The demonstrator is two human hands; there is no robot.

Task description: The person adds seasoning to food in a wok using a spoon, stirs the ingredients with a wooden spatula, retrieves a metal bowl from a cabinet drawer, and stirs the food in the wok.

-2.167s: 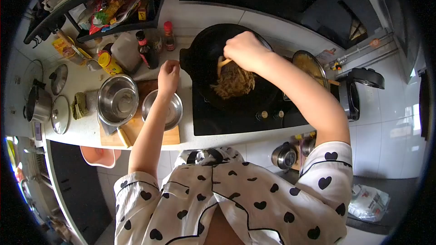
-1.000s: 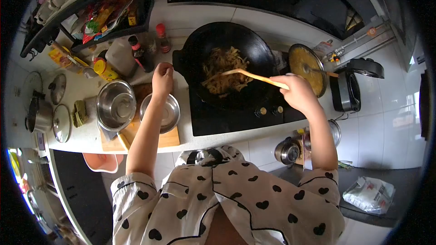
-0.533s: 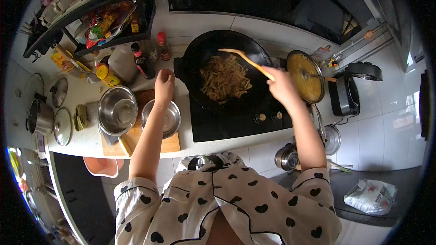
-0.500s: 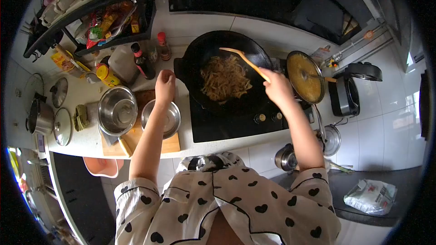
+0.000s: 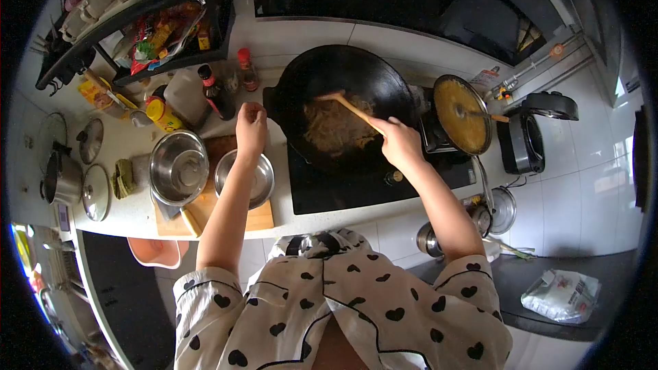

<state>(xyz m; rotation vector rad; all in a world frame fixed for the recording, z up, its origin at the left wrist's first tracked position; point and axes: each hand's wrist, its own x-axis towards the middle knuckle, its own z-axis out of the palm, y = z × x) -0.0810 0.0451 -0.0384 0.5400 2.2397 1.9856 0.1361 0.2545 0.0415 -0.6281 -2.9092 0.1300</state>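
Observation:
My right hand (image 5: pixel 399 141) is closed round the handle of a wooden spatula (image 5: pixel 354 109). The spatula's head dips at the far left side of brown shredded food (image 5: pixel 336 129) inside a large black wok (image 5: pixel 384 72). To the left of the wok, my left hand (image 5: pixel 251 123) is raised in a closed fist, near the wok's side handle. Whatever its fingers may hold is hidden. Below the left forearm, a steel bowl (image 5: pixel 263 181) is partly covered by it.
A frying pan (image 5: pixel 488 138) with yellow food sits right of the wok on the black cooktop (image 5: pixel 322 195). At left are a larger steel bowl (image 5: pixel 179 200), a cutting board (image 5: pixel 257 218), a knife handle (image 5: pixel 190 223) and a dark sauce bottle (image 5: pixel 218 101). An opened black appliance (image 5: pixel 521 144) stands far right.
My right hand has moved left and slightly down, bringing the spatula's head left and lower toward the food. The left hand has stayed almost in place.

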